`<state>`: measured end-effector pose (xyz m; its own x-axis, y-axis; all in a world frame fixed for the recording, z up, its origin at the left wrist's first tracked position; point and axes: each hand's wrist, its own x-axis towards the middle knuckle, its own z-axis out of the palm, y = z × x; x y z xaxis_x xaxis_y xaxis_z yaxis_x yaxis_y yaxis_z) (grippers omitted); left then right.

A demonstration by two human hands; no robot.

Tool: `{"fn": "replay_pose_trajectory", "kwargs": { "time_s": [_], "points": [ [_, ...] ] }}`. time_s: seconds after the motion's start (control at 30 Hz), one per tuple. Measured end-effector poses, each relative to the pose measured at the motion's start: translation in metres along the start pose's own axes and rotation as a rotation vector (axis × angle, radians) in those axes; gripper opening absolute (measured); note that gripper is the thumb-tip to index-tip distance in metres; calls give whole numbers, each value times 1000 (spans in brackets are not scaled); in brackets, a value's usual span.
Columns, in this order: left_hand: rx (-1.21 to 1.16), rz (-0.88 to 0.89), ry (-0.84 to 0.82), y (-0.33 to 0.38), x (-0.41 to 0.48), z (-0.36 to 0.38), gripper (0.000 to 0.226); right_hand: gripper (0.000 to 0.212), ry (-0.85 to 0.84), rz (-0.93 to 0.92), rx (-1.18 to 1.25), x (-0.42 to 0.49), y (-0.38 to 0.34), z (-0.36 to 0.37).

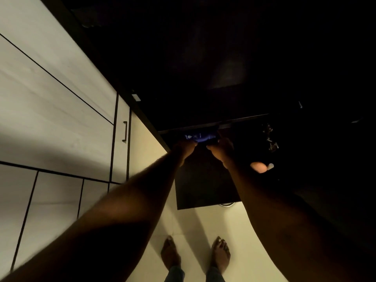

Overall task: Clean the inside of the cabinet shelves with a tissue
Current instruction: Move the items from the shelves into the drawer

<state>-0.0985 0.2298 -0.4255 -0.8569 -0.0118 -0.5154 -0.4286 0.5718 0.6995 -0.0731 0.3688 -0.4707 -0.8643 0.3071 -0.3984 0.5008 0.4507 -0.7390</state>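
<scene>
Both arms reach up the middle of the frame into the dark cabinet (203,58), which fills the upper centre and right. The left hand (186,146) and the right hand (220,148) meet just under the front edge of a shelf (213,123); each curls its fingers round one end of a blue pack (200,137) held between them, so neither hand is free. The pack is lit faintly and bears small pale print; it may be a tissue pack, but the gloom is too deep to be sure. No loose tissue shows anywhere in the frame.

A dark panel (203,186) hangs below the hands in the centre; to the right of it sit an orange blob (258,166) and, higher up, some metal bits (269,139), both too dim to name. Pale doors (50,98) run down the left side, one with a small handle (124,131); bare feet (171,255) stand on the pale floor (203,224) at the bottom centre.

As for progress, the work looks to be near its start; no tissue is pressed to any shelf and nothing is being wiped; the hands are busy with the pack at the shelf's edge. Drawing a tissue and wiping the shelves appears to be left; whether any shelf is already clean cannot be told in this dark.
</scene>
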Motion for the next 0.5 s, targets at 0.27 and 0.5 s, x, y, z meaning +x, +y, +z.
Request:
{"fn": "replay_pose_trajectory", "kwargs": {
  "time_s": [0.27,0.5],
  "points": [
    [-144,-55,1,-8,0,5,40,61,-14,1,-15,-11,8,9],
    [80,95,125,4,-18,13,33,64,102,123,283,-35,15,12]
  ]
}}
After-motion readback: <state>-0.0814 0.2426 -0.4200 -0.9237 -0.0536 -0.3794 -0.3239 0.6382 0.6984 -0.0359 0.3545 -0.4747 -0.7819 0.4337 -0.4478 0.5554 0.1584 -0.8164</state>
